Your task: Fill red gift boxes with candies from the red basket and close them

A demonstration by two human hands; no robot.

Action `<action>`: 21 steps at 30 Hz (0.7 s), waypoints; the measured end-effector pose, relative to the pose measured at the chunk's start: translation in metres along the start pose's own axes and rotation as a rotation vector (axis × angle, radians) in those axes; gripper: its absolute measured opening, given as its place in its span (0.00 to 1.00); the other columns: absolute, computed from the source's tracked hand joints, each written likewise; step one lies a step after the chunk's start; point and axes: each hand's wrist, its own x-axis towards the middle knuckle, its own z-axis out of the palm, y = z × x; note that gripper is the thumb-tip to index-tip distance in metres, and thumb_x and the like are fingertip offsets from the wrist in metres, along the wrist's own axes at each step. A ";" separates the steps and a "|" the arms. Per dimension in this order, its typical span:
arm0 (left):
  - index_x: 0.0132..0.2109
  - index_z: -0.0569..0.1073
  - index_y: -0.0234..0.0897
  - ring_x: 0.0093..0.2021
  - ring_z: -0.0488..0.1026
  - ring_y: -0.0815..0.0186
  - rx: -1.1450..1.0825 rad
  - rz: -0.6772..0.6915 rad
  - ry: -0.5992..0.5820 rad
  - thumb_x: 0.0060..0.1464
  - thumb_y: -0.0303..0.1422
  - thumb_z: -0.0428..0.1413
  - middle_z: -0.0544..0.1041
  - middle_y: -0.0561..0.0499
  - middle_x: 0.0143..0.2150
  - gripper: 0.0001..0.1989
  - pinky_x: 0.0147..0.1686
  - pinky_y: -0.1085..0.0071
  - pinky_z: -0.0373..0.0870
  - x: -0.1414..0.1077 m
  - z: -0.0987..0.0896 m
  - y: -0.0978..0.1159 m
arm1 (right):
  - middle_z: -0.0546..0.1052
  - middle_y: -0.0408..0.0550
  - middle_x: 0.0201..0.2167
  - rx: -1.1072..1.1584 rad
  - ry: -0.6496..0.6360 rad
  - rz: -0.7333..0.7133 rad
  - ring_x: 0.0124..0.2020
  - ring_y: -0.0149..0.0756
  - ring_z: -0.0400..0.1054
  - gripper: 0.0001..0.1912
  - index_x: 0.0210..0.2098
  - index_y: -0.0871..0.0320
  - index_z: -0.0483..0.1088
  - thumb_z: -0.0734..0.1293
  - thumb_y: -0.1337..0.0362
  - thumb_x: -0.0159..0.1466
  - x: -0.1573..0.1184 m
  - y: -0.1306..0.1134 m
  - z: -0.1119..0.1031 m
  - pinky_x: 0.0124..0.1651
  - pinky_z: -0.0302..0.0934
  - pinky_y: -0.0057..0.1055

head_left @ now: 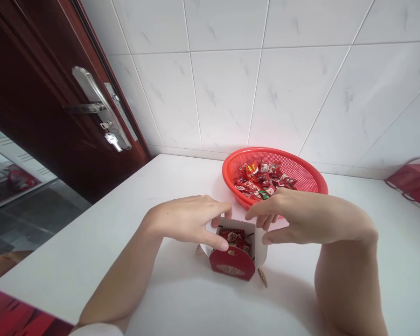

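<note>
A small red gift box (pixel 232 267) with white inner walls stands on the white table, its top flaps raised. Red-wrapped candies (pixel 236 237) lie inside it. My left hand (pixel 192 219) is at the box's left side, thumb by the front panel's top edge and fingers near the back panel, spread apart. At the right flap is my right hand (pixel 292 217), thumb beside that flap and fingers bent above the back corner. Whether either hand presses on the card is hard to tell. A gold-coloured tag or cord end (pixel 262 277) sticks out at the box's front right.
Behind the box, a red plastic basket (pixel 308 173) holds many wrapped candies (pixel 262 179). Red boxes (pixel 415 179) stand at the right by the tiled wall (pixel 227 93). A dark red door (pixel 38 93) with keys in its lock is at the left. Red items (pixel 14 317) lie below the table's left edge.
</note>
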 end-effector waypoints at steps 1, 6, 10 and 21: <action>0.44 0.73 0.41 0.36 0.74 0.63 0.007 0.032 0.011 0.63 0.46 0.55 0.79 0.51 0.42 0.14 0.32 0.70 0.62 0.000 0.000 0.001 | 0.84 0.46 0.43 -0.001 0.006 -0.015 0.44 0.42 0.75 0.12 0.48 0.55 0.78 0.68 0.62 0.67 0.000 0.000 0.000 0.41 0.64 0.35; 0.43 0.75 0.40 0.40 0.75 0.61 0.062 0.112 0.101 0.65 0.41 0.53 0.78 0.51 0.41 0.11 0.36 0.68 0.63 0.006 0.005 0.007 | 0.84 0.43 0.42 -0.002 0.031 -0.067 0.42 0.41 0.75 0.14 0.50 0.52 0.78 0.69 0.63 0.66 0.003 0.002 0.001 0.40 0.63 0.35; 0.48 0.74 0.40 0.44 0.75 0.58 0.057 0.088 0.081 0.53 0.45 0.65 0.77 0.52 0.46 0.20 0.38 0.68 0.64 0.012 0.011 0.009 | 0.83 0.43 0.44 0.021 0.040 -0.116 0.40 0.39 0.75 0.16 0.51 0.51 0.78 0.68 0.67 0.65 0.003 0.001 0.001 0.43 0.63 0.34; 0.66 0.62 0.49 0.41 0.74 0.58 0.014 0.078 0.029 0.46 0.42 0.64 0.70 0.49 0.55 0.41 0.31 0.69 0.65 0.015 0.017 0.008 | 0.82 0.44 0.37 0.024 0.038 -0.048 0.37 0.37 0.75 0.12 0.47 0.54 0.77 0.67 0.68 0.65 0.003 -0.001 0.000 0.36 0.62 0.31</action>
